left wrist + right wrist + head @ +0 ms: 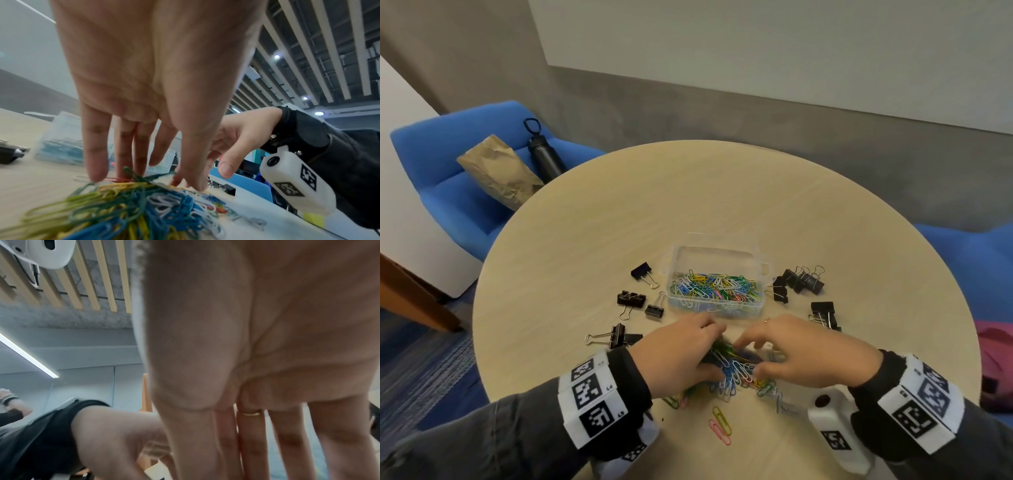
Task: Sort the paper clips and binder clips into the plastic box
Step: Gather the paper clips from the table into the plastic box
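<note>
A pile of coloured paper clips lies on the round table near its front edge. My left hand and right hand cup it from either side. In the left wrist view the left hand reaches down with straight fingers whose tips touch the pile. The right hand also has its fingers extended. Just beyond the hands stands the clear plastic box, lid off, with many paper clips inside. Black binder clips lie left and right of the box.
A few loose paper clips lie nearer me than the pile. The far half of the table is bare wood. A blue chair at back left holds a paper bag and a black bottle.
</note>
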The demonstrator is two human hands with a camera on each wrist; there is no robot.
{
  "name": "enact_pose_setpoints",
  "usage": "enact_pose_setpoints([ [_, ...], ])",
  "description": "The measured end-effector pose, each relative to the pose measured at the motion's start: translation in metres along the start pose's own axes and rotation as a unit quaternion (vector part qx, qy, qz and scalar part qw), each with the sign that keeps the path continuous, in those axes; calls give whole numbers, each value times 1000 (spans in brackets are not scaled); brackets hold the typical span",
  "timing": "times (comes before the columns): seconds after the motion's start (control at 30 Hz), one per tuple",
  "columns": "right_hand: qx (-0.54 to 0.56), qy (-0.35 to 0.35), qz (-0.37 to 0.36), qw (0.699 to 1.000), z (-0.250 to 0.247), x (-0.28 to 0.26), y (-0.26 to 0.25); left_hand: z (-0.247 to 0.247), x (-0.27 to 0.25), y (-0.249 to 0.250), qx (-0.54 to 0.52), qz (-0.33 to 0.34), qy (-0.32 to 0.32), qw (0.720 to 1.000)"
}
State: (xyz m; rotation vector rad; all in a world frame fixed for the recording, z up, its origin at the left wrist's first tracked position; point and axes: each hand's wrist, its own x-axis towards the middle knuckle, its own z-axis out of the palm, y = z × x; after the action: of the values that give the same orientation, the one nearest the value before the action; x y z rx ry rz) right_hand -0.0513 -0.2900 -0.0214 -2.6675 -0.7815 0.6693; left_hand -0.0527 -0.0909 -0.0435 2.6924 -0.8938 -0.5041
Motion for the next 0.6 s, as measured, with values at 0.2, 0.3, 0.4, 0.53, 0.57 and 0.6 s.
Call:
enact_pose_setpoints([
  [0.2, -8, 16, 121, 993, -13, -11, 17, -11, -7, -11, 0, -7, -2, 1000],
  [0.3, -55, -45, 185, 980, -8, -14, 15, -3, -9, -15, 14, -2, -56, 998],
  [0.4, -73, -96, 193, 974, 0, -14, 6, 3, -10, -16, 23, 7, -63, 998],
  [0.53, -66, -84, 158, 982, 14, -9, -9, 4, -9, -10, -4, -1, -52, 999],
  [0.57, -59, -77, 145, 985, 15, -8, -11, 3, -9, -9, -13, -4, -46, 999],
  [0.6, -49, -71, 133, 987, 17, -7, -11, 3, -8, -8, -20, -6, -40, 999],
])
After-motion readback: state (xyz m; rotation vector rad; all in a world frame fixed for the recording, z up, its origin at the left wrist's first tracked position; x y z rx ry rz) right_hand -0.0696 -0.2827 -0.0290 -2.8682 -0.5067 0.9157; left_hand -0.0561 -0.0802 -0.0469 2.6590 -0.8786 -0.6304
